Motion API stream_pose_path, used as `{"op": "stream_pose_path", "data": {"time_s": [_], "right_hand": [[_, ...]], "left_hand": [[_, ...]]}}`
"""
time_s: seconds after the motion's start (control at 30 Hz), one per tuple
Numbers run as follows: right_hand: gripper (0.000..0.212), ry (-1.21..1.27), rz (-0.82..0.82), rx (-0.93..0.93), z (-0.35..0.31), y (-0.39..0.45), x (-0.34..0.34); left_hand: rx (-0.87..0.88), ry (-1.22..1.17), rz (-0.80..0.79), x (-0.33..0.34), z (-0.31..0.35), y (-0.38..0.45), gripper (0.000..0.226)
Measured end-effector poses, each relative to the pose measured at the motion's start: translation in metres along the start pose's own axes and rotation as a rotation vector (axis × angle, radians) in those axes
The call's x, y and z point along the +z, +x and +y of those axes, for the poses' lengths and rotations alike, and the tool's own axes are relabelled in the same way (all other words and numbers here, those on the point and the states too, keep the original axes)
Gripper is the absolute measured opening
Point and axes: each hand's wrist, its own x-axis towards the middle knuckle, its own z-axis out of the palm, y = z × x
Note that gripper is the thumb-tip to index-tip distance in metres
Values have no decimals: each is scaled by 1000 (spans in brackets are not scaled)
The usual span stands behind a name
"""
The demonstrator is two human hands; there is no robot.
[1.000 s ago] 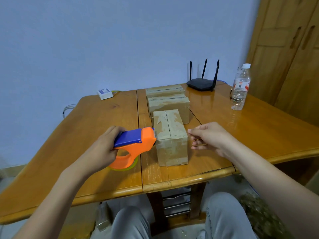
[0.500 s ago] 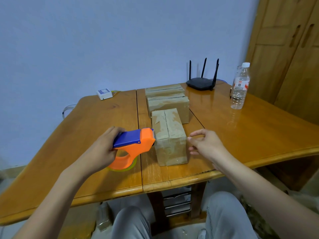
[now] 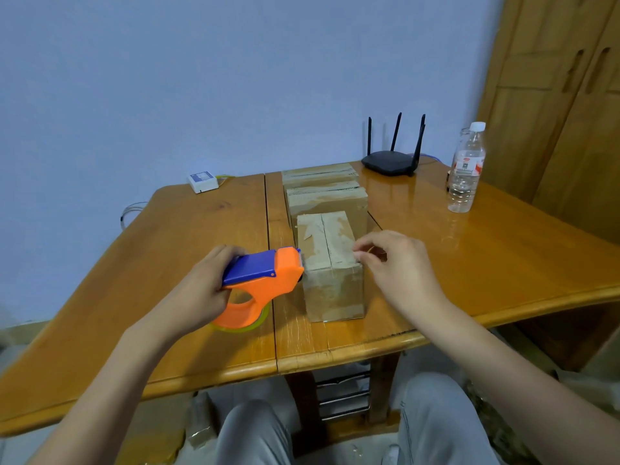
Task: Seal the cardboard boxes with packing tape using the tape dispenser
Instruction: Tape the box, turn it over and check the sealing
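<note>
An orange and blue tape dispenser [image 3: 261, 282] is gripped in my left hand [image 3: 201, 290]. Its toothed nose sits against the top left edge of the nearest cardboard box [image 3: 330, 263], which stands near the table's front edge with old tape marks on its top. My right hand [image 3: 394, 263] hovers at the box's top right edge, thumb and forefinger pinched close together; whether they touch the box or hold tape I cannot tell. Behind it stand a second box [image 3: 327, 204] and a third box [image 3: 318, 172] in a row.
The wooden table [image 3: 188, 236] carries a black router [image 3: 391, 161] at the back, a clear water bottle [image 3: 466, 169] at the right and a small white device [image 3: 202, 182] at the back left. A wooden wardrobe [image 3: 563, 95] stands to the right. My knees show below the table.
My right hand has moved from the table beside the box up to its top right edge and pinched its fingers. The dispenser has barely shifted.
</note>
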Motion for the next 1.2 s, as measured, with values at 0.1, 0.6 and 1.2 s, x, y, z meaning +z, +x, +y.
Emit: {"op": "stream_pose_path", "data": {"time_s": [0.1, 0.6, 1.2], "right_hand": [[13, -43, -79, -83, 2, 4, 0], [16, -91, -232, -338, 22, 13, -3], [28, -8, -34, -455, 48, -10, 18]], "left_hand": [[0, 10, 0, -1, 0, 0, 51], [-2, 10, -33, 0, -4, 4, 48], [12, 16, -38, -1, -4, 5, 51]]}}
